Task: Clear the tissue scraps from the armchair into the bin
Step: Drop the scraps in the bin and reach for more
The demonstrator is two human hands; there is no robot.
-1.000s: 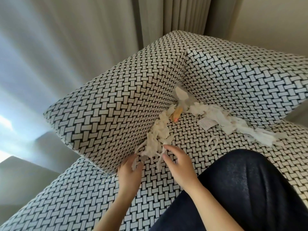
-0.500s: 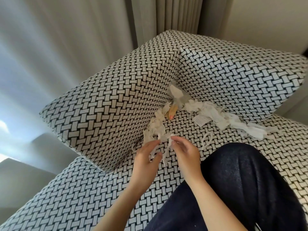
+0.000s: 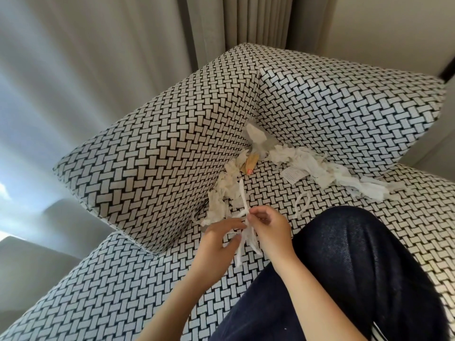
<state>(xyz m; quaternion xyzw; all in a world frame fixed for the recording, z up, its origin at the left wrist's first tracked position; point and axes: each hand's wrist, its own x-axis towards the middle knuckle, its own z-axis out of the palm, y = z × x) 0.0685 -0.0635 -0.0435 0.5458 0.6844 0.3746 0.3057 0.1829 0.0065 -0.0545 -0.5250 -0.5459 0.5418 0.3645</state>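
Observation:
White tissue scraps (image 3: 317, 168) lie heaped in the corner of the black-and-white woven armchair (image 3: 172, 153), along the crease of seat and back. More scraps (image 3: 221, 200) trail down beside the armrest. My right hand (image 3: 268, 230) pinches a long tissue strip (image 3: 243, 239) that hangs down from its fingers. My left hand (image 3: 216, 242) meets it from the left, thumb and fingers closed on the same strip. No bin is in view.
A tan wrapper with a red end (image 3: 251, 164) and a small printed paper label (image 3: 293, 174) lie among the scraps. A thin white loop (image 3: 301, 205) rests on the seat. My knee in dark fabric (image 3: 344, 267) covers the seat's right part. Grey curtains (image 3: 123, 57) hang behind.
Both hands rose from the seat by the armrest and came together, lifting a long tissue strip off the pile. The view shifted slightly.

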